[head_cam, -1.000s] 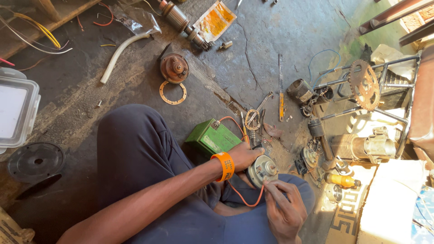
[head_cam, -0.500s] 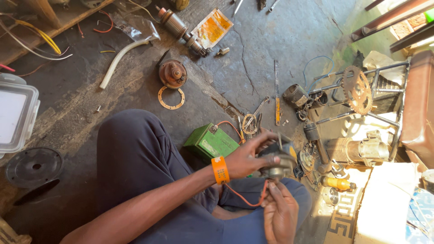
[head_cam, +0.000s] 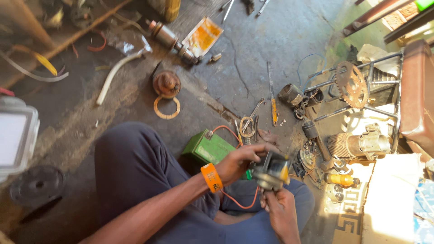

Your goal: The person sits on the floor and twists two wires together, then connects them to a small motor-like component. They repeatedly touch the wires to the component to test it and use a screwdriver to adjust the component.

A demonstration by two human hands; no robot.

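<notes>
I sit on a cracked concrete floor [head_cam: 280, 40] with my knees up. My left hand [head_cam: 242, 162], with an orange band at the wrist, grips a small grey metal motor part [head_cam: 272, 171] from the top and side. My right hand [head_cam: 281, 211] holds the same part from below. An orange wire [head_cam: 239, 201] hangs under it. It loops toward a green box-shaped battery [head_cam: 209, 149] that stands on the floor just behind my left hand.
Scattered on the floor: a rusty round part and ring [head_cam: 166, 92], a white tube [head_cam: 113, 74], a screwdriver [head_cam: 272, 101], a yellow packet [head_cam: 202, 36]. At right are an engine cylinder [head_cam: 357, 143], a rusty sprocket on a metal frame [head_cam: 350, 83], cardboard [head_cam: 389, 199]. A plastic container [head_cam: 16, 138] stands at left.
Both hands lifted the metal part off my lap and turned it. My left hand has shifted from its side to over the top, and my right hand now supports it from underneath.
</notes>
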